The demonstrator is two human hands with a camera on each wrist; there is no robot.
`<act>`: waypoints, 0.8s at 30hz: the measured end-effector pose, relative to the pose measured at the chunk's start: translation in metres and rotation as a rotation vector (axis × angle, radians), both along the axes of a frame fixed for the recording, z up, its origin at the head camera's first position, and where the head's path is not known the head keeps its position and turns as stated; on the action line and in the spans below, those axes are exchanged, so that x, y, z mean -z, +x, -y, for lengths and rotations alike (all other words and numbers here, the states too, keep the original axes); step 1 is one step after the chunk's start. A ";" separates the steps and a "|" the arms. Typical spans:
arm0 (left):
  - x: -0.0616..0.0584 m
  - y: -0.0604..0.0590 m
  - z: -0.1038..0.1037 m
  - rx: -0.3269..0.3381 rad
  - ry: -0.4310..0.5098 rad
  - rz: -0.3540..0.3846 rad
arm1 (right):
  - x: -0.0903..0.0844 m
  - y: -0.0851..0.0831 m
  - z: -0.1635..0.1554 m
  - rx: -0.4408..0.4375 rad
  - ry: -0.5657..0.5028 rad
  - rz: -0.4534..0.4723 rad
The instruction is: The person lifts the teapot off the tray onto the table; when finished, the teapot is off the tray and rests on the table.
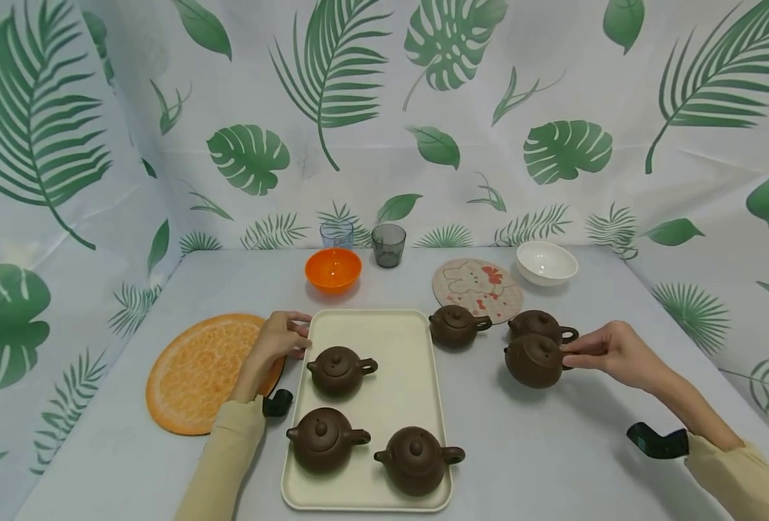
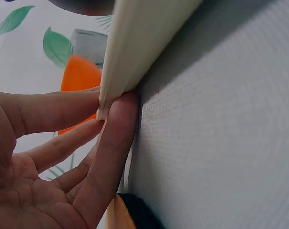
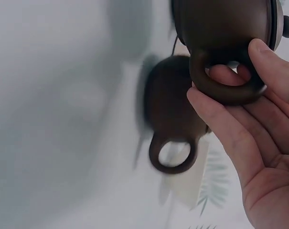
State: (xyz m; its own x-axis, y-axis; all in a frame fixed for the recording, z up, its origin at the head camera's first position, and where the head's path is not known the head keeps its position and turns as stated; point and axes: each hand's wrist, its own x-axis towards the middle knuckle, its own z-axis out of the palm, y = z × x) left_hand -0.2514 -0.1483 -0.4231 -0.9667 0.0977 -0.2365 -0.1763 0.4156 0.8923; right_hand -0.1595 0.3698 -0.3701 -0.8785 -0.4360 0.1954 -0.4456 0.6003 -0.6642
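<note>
Gripping one brown teapot (image 1: 531,363) aloft by its handle (image 3: 224,92) with right hand (image 1: 615,354), pinching cream tray (image 1: 391,344) with left hand (image 1: 278,340). Seemingly carrying, next needing level lowering.

Bare tabletop (image 1: 482,420) between right hand (image 1: 608,353) with its held teapot (image 1: 532,362) and tray (image 1: 393,347), so that lane is open. Best free patch on the tray: back right. In the way: rim-side teapot (image 1: 456,327) at the tray's right edge toward the back, blocks a low entry there; rear teapot (image 1: 535,318) close behind the held one, little room backward. Front-right teapot (image 1: 414,463) has its handle out over the right rim; the edge between it and rim-side teapot is passable. Left hand (image 1: 278,340) pinches the left rim, side occupied; back-left teapot (image 1: 337,373) and front-left teapot (image 1: 324,440) block along the tray's left.
</note>
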 end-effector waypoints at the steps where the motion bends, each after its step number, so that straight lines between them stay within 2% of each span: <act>1: 0.000 0.000 0.000 0.003 0.003 -0.001 | 0.002 0.001 -0.004 0.011 0.001 0.011; 9: -0.003 0.002 0.000 0.007 0.021 -0.006 | 0.011 0.008 -0.026 0.063 0.026 0.048; 18: -0.002 0.003 0.000 0.005 0.013 -0.017 | 0.022 0.010 -0.036 0.061 0.030 0.093; 24: -0.001 0.002 0.000 0.002 0.010 -0.017 | 0.027 0.009 -0.038 0.045 0.029 0.080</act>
